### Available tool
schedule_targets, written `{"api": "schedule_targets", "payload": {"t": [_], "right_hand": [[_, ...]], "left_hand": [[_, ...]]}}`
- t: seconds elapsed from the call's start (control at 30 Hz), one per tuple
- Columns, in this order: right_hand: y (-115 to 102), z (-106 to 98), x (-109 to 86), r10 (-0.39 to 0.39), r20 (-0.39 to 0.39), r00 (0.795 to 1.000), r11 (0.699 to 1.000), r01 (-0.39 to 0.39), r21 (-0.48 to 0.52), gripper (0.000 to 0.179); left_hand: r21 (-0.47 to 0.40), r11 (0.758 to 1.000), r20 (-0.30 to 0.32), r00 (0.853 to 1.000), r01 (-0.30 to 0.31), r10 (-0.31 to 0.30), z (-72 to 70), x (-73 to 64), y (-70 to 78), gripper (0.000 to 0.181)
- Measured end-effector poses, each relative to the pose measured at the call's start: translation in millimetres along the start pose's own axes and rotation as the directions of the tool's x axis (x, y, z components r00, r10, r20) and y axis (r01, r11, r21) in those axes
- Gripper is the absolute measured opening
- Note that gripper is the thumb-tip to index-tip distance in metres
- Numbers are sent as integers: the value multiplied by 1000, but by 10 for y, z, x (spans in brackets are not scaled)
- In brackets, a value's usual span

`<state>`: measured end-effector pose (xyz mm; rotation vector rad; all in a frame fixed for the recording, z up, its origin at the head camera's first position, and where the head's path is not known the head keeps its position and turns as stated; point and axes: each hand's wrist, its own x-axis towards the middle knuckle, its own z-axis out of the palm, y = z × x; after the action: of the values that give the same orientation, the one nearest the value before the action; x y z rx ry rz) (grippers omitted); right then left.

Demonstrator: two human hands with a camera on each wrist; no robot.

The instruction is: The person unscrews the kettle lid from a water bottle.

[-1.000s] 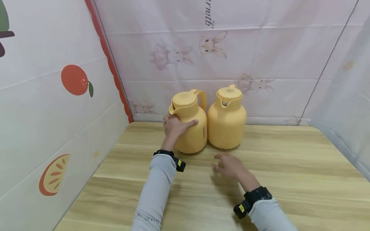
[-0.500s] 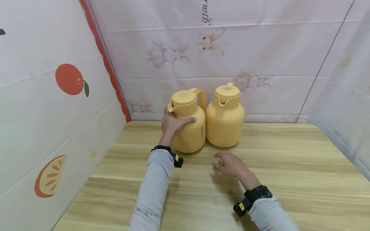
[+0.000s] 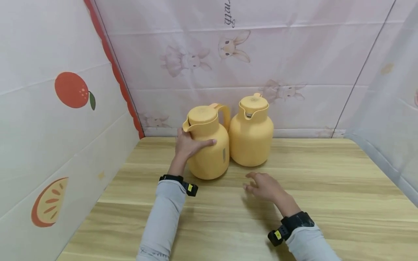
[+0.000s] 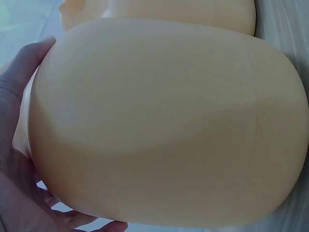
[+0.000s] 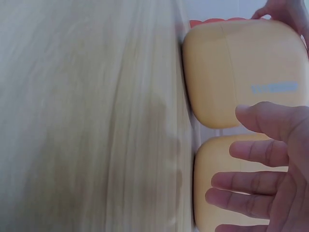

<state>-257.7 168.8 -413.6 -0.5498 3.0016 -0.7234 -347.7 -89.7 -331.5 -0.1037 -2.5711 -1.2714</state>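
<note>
Two yellow thermos jugs with lids and pouring spouts stand side by side at the back of the table in the head view. My left hand point(image 3: 189, 146) grips the left jug point(image 3: 210, 156) round its shoulder below the spout, thumb across the front. In the left wrist view that jug's body point(image 4: 159, 121) fills most of the picture, with the hand point(image 4: 21, 145) at its neck end. Just behind and to the right stands the second jug point(image 3: 251, 141). My right hand point(image 3: 266, 186) hovers over the table in front of the jugs, fingers point(image 5: 251, 181) extended and holding nothing.
The wood-grain table point(image 3: 215, 224) reaches back to a pink wall sheet point(image 3: 287, 54) printed with rabbits. A white sheet with fruit pictures point(image 3: 72, 90) borders the left side, and another pale sheet point(image 3: 388, 119) borders the right.
The left jug, in my left hand, has shifted slightly toward me and to the left. The right jug stays put, and my right hand is almost still. The head view has turned slightly.
</note>
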Motion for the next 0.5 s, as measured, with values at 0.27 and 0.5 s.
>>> {"api": "schedule_targets", "payload": {"t": [0.27,0.5], "right_hand": [[61,-54,-120,19,32,999,1000,-19,-6,45],[105,-118,-163,30,40,999,1000,-29,-10,47]], "left_hand": [[-21,999,-28,998,-51,50,-38,-192,-64,110],[-42,995,-3,996,-90,90,-113,-203,-71,106]]}}
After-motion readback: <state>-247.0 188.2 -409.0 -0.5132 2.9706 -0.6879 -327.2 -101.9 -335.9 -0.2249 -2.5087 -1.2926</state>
